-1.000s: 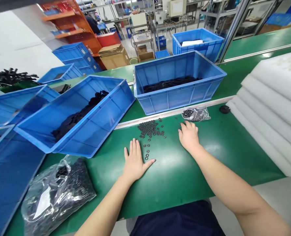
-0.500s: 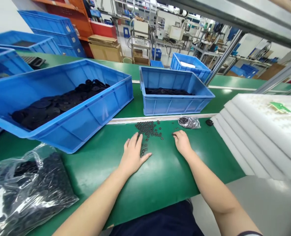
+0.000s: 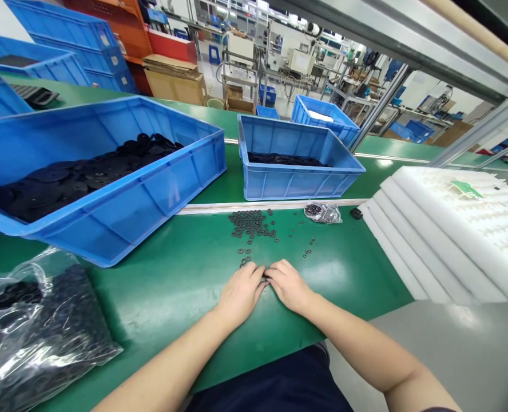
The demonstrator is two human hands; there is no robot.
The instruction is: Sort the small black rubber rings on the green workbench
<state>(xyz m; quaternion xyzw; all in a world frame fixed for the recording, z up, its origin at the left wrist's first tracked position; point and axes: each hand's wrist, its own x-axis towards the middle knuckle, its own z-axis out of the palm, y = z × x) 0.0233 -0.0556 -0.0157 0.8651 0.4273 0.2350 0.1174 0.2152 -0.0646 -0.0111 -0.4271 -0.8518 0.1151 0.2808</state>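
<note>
My left hand (image 3: 242, 293) and my right hand (image 3: 292, 287) meet at the fingertips over the green tabletop. Both are closed in a pinch on a small black part (image 3: 264, 274), mostly hidden by the fingers. Just beyond my left fingers lie a few loose black rings (image 3: 247, 251). Further back is a spread heap of small black rings (image 3: 247, 222). Several smaller dark pieces (image 3: 308, 252) are scattered on the table beyond my right hand. A small clear bag of tiny black parts (image 3: 322, 213) lies behind them.
Two blue bins (image 3: 159, 191) (image 3: 299, 184) with flat black discs stand at the back. A large clear bag of black rings (image 3: 71, 326) lies at left. On the right, white foam trays (image 3: 425, 240) are stacked. A metal frame (image 3: 383, 106) rises behind.
My left hand has drawn back from the black rings and closed. My right hand has come left and nearer from the small pieces, so the fingertips meet. The view has shifted slightly.
</note>
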